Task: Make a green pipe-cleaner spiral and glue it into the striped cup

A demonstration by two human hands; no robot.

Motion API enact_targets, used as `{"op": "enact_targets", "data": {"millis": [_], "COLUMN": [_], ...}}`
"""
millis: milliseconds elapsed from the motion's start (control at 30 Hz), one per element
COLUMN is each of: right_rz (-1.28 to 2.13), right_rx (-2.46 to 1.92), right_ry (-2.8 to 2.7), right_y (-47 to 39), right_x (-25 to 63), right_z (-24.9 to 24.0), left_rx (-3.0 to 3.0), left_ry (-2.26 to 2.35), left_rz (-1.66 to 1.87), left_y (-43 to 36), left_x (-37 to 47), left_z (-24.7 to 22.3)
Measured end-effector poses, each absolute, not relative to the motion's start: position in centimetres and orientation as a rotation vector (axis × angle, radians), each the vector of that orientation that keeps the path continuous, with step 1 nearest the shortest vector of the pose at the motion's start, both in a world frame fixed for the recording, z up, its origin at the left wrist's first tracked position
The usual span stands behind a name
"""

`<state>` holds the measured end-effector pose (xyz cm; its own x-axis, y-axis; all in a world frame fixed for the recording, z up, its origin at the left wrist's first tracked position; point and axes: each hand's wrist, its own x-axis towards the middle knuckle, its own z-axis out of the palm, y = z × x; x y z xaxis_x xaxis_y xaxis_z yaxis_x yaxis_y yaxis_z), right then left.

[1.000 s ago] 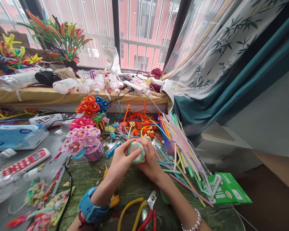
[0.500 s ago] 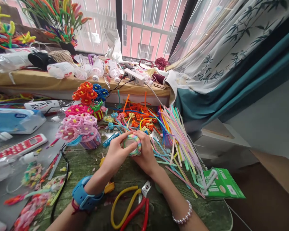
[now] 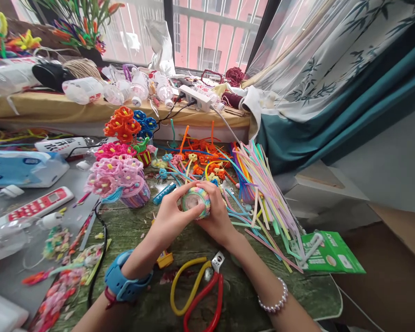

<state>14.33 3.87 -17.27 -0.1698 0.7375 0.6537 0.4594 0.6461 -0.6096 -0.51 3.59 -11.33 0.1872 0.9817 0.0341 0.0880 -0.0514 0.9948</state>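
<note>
Between both hands is a small round cup wrapped in pastel pipe cleaners (image 3: 196, 203), its open end tipped towards me. My left hand (image 3: 174, 210) grips its left side, thumb across the rim. My right hand (image 3: 216, 214) wraps the right side and underneath; some of those fingers are hidden. Below the hands lie pliers with one yellow and one red handle (image 3: 202, 295). A yellow object (image 3: 164, 259) is partly behind my left wrist. Just beyond the left hand sits a blue cylinder (image 3: 164, 192).
Pipe-cleaner flower pots (image 3: 119, 177) stand at the left. Loose pastel pipe cleaners (image 3: 263, 189) spread on the right, beside a green packet (image 3: 332, 251). Orange pieces (image 3: 207, 157) lie behind. Plastic bottles (image 3: 83, 90) and a power strip (image 3: 195, 98) rest on the sill. A black cable (image 3: 103, 244) crosses the left.
The view has shifted slightly, so the table things sit a little higher and further right. Both hands keep their hold on the wrapped cup, with little change in grip.
</note>
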Motion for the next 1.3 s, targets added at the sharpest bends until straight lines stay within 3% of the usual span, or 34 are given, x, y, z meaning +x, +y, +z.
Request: {"op": "enact_targets", "data": {"millis": [1100,1300], "right_rz": [0.411,0.421], "right_rx": [-0.997,-1.02], "right_ry": [-1.857,-1.845], "right_y": [3.5,3.6], "right_x": [14.5,15.0], "right_z": [-16.8,-16.4], "left_rx": [1.618,1.497], "left_ry": [1.243,1.092], "left_rz": [0.958,0.865], "left_y": [3.4,3.6], "left_x": [-0.3,-1.3], "left_z": [-11.5,-10.6]}}
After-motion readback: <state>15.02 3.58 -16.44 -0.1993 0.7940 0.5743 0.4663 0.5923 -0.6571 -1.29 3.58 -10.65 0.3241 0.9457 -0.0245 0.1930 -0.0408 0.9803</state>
